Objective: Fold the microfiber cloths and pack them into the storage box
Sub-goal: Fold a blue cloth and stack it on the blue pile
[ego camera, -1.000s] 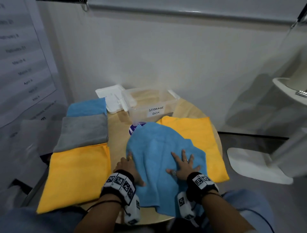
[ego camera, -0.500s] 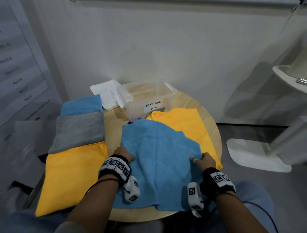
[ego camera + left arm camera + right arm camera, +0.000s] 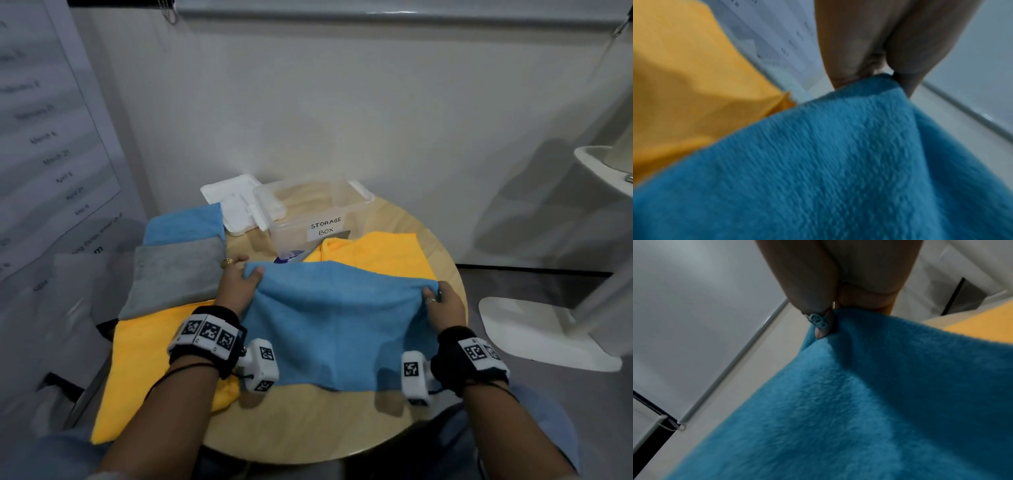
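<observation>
A blue microfiber cloth [image 3: 329, 322] hangs stretched between my two hands above the round wooden table [image 3: 308, 425]. My left hand [image 3: 239, 279] pinches its left corner [image 3: 881, 81]. My right hand [image 3: 442, 301] pinches its right corner [image 3: 840, 316]. Its lower edge drapes onto the table. The clear storage box [image 3: 308, 212], labelled "STORAGE BOX", stands just behind the cloth with its top off. An orange cloth [image 3: 373, 250] lies under and behind the blue one.
On the left lie a folded grey cloth [image 3: 174, 277], a blue cloth [image 3: 185, 226] and an orange cloth [image 3: 150, 363] that hangs over the table edge. The white lid [image 3: 236, 202] lies beside the box. A white stand base [image 3: 534, 329] sits on the floor at right.
Both hands went from pressing flat on the cloth to pinching its near corners, and have lifted them up and away towards the box.
</observation>
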Demonstrator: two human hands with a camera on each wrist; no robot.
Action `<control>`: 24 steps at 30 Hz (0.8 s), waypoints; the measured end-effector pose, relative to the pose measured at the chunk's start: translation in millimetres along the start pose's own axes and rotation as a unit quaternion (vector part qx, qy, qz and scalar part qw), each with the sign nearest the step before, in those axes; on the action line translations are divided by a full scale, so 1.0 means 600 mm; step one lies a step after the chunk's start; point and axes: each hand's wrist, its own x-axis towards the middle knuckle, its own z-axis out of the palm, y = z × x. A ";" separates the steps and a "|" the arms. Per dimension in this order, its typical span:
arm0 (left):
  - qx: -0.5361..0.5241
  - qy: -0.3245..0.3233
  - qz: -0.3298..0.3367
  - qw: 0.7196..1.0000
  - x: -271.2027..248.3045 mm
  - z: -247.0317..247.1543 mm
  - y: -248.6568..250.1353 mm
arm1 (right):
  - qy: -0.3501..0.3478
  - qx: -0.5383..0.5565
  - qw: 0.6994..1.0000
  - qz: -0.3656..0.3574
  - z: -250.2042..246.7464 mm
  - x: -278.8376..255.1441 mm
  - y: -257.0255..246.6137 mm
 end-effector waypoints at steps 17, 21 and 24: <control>0.292 -0.099 0.177 0.935 0.033 -0.178 0.178 | 0.003 0.208 0.963 -0.173 -0.055 0.057 -0.164; 0.344 -0.088 0.173 0.919 0.024 -0.182 0.183 | 0.003 0.189 0.962 -0.199 -0.057 0.045 -0.182; 0.360 -0.086 0.164 0.914 0.019 -0.183 0.181 | 0.001 0.185 0.961 -0.208 -0.059 0.038 -0.190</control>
